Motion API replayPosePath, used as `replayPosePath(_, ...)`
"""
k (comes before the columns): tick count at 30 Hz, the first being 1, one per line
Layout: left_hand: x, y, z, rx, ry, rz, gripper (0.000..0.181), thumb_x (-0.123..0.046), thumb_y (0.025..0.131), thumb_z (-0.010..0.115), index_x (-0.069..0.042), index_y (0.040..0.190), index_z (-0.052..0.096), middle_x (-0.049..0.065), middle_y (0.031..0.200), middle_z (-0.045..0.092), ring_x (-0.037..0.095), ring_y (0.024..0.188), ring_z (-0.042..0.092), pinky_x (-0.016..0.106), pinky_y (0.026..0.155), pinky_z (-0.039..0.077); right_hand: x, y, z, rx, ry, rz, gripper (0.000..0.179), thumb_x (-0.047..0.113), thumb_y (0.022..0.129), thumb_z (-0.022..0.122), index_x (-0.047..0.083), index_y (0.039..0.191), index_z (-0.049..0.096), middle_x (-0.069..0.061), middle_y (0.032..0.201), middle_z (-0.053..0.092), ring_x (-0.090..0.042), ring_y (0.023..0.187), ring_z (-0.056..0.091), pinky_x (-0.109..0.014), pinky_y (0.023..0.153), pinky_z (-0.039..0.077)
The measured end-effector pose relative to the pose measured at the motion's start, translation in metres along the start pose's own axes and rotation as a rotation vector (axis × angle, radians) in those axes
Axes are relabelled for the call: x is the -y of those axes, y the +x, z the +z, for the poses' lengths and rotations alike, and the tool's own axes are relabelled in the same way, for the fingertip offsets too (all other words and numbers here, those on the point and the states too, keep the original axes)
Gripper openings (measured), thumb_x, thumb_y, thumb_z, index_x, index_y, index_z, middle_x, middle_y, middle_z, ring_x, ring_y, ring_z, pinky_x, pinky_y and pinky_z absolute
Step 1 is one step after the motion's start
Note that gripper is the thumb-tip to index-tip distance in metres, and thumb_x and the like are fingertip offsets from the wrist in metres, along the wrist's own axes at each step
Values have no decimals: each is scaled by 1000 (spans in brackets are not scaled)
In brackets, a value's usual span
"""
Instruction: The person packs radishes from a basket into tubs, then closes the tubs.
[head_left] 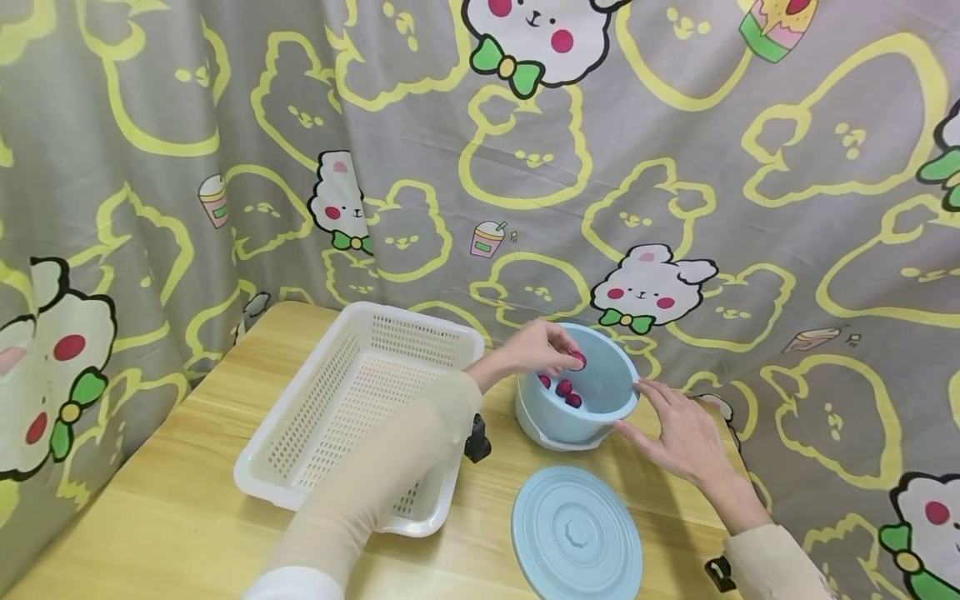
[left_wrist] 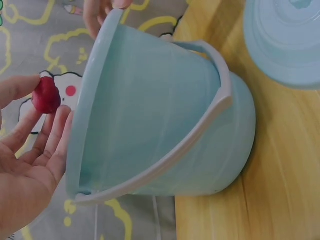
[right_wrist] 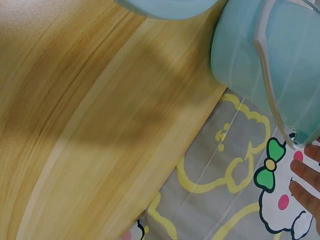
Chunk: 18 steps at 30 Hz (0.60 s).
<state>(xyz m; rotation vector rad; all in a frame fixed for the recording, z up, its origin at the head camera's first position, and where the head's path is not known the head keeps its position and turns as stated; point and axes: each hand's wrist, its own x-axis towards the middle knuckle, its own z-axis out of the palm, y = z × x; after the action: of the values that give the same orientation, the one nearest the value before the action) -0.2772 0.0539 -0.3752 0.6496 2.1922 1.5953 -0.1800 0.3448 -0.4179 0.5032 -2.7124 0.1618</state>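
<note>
My left hand [head_left: 538, 346] is over the mouth of a light blue bucket [head_left: 551, 421]. It pinches a small, glossy dark-red fruit [left_wrist: 46, 95] between thumb and fingertips, just above the rim. Several more small red fruits [head_left: 564, 387] show inside the bucket; its deeper bottom is hidden by the near wall. On the bucket's right side, my right hand [head_left: 678, 429] rests thumb and fingertips against the rim, fingers spread and mostly straight. A pale handle [left_wrist: 200, 122] hangs down along the bucket's outer wall.
A white perforated plastic basket [head_left: 251, 467] stands left of the bucket, under my left forearm. The round blue lid [head_left: 577, 533] lies on the wooden table [head_left: 187, 500] in front of the bucket. A patterned curtain [head_left: 420, 150] hangs behind the table.
</note>
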Motion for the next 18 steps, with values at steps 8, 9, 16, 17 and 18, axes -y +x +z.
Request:
replayPosePath(8,0,7,8,-11,49,-12,21,-17,92,83,-5,108,76,10,101,78,24,83,77,44,88,67,1,0,-1,5,6,4,74,58,87,78,6,139,64,-21,140,67,-47,122,66,-66,98,55)
replayPosePath(9,0,7,9,-9,64,-16,21,-18,92,83,-6,108,76,9,100,78,21,81,77,41,86,68,1,0,-1,5,6,3,74,58,87,78,6,139,64,-22,140,67,-47,122,66,-66,98,55)
replayPosePath(16,1,11,15,-14,135,-28,19,-20,92,83,-8,106,77,6,98,78,13,72,74,22,67,64,1,-1,-1,8,4,4,75,58,87,78,6,139,64,-21,140,67,-47,122,66,-66,99,55)
replayPosePath(17,1,11,15,-16,142,-28,19,-20,93,83,-8,106,76,6,98,78,13,72,74,22,67,63,1,-1,-1,9,4,5,75,58,87,78,6,139,64,-21,140,67,-47,122,66,-66,99,55)
replayPosePath(18,1,11,15,-17,150,-26,19,-20,93,83,-8,106,76,6,99,77,14,72,75,21,66,63,1,0,-1,9,6,6,75,58,87,78,6,139,64,-21,140,67,-47,122,66,-66,99,55)
